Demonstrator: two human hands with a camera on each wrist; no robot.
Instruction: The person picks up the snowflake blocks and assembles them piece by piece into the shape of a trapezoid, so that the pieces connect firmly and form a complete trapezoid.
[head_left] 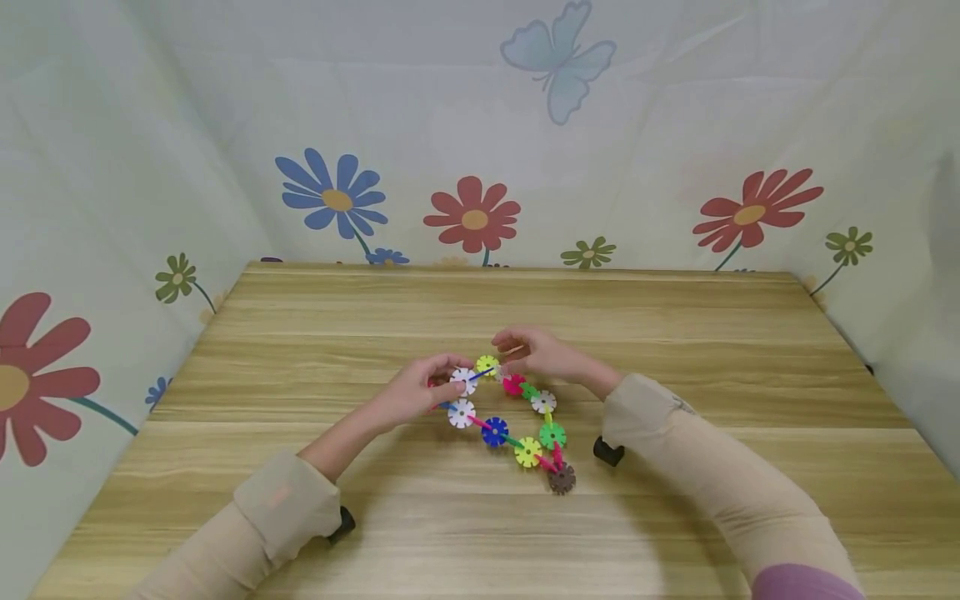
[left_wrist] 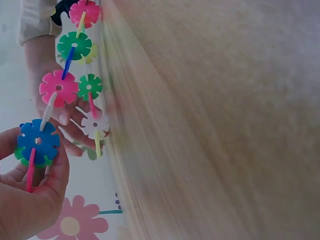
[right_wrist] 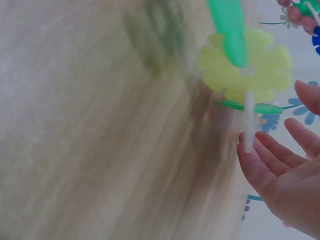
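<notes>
A chain of interlocking snowflake discs in mixed colours is held between my hands as a loop over the wooden table. In the head view my left hand (head_left: 420, 392) pinches its left side, the thumb against a white disc (head_left: 463, 382). The left wrist view shows a blue disc (left_wrist: 40, 142) between that thumb and the fingers. My right hand (head_left: 542, 353) is beside the loop's far end, near a yellow disc (head_left: 487, 365). In the right wrist view its fingers are spread, with fingertips right at the lower end of a white disc (right_wrist: 249, 125) seen edge-on.
The loop's near end, a brown disc (head_left: 562, 477), points toward me over the wooden table (head_left: 420, 533). White curtains (head_left: 390, 108) printed with flowers and a butterfly stand behind the table and along its sides.
</notes>
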